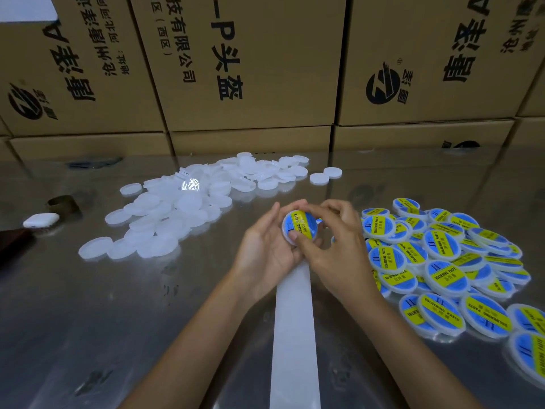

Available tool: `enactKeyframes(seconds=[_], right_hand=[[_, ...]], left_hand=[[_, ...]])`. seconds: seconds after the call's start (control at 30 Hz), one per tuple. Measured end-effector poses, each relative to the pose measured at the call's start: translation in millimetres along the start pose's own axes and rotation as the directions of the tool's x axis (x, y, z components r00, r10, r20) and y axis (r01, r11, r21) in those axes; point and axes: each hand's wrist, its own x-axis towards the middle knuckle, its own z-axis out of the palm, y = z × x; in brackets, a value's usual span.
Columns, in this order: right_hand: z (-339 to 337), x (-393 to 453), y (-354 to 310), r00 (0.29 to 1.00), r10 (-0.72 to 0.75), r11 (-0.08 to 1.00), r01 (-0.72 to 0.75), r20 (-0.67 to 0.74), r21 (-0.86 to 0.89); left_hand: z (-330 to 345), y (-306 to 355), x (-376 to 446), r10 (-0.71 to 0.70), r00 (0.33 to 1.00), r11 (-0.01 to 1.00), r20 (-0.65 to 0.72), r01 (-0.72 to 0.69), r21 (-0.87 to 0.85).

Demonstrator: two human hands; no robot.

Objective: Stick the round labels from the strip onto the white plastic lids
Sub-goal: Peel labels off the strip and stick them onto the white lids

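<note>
Right over the strip (295, 335), the left hand (265, 249) cradles a lid (299, 228) while the right hand (336, 246) pinches it, thumb pressing the label down. Looks maybe halfway: labelled lids (442, 261) are piled at right, but a big heap of blank lids (182, 208) waits on the steel table (88, 320).

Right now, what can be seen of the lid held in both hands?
The lid is round, white plastic, with a blue label crossed by a yellow band reading SOLDERING PASTE. It is held above the table, face tilted toward the camera. The left hand cradles it; the right hand has its thumb pressing on the label's lower edge.
</note>
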Motion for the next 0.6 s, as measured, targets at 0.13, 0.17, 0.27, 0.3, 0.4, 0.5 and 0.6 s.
enactKeyframes(seconds=[0.13, 0.17, 0.27, 0.3, 0.4, 0.5, 0.6], right_hand=[[-0.5, 1.6, 1.1, 0.997, 0.065, 0.998, -0.065, -0.046, 0.016], [0.0, 1.7, 0.6, 0.996, 0.07, 0.998, -0.07, -0.053, -0.001], [0.4, 1.5, 1.5, 0.993, 0.075, 0.997, -0.076, -0.096, -0.001], [0.0, 1.9, 2.9, 0.99, 0.073, 0.997, -0.073, -0.117, 0.009], [-3.8, 4.9, 7.7, 0.979, 0.078, 0.997, -0.073, -0.188, 0.035], [-5.1, 7.7, 9.3, 0.967, 0.082, 0.996, -0.072, -0.242, 0.05], [-4.5, 6.8, 9.1, 0.973, 0.073, 0.996, -0.061, -0.22, 0.061]], left_hand=[[-1.3, 1.2, -0.2, -0.006, 1.0, 1.0, 0.027, 0.006, -0.03], [-1.5, 1.3, -0.4, -0.009, 0.999, 1.0, 0.035, 0.01, -0.025], [-0.8, -1.1, -1.2, -0.047, 0.997, 0.999, 0.058, 0.046, 0.027], [-0.4, -2.1, -1.5, -0.063, 0.996, 0.997, 0.065, 0.06, 0.046], [-0.5, -4.9, -1.9, -0.105, 0.99, 0.991, 0.089, 0.096, 0.096], [0.0, -5.9, -1.9, -0.12, 0.988, 0.988, 0.095, 0.11, 0.107], [-1.1, -4.2, -1.6, -0.107, 0.991, 0.991, 0.083, 0.1, 0.092]])
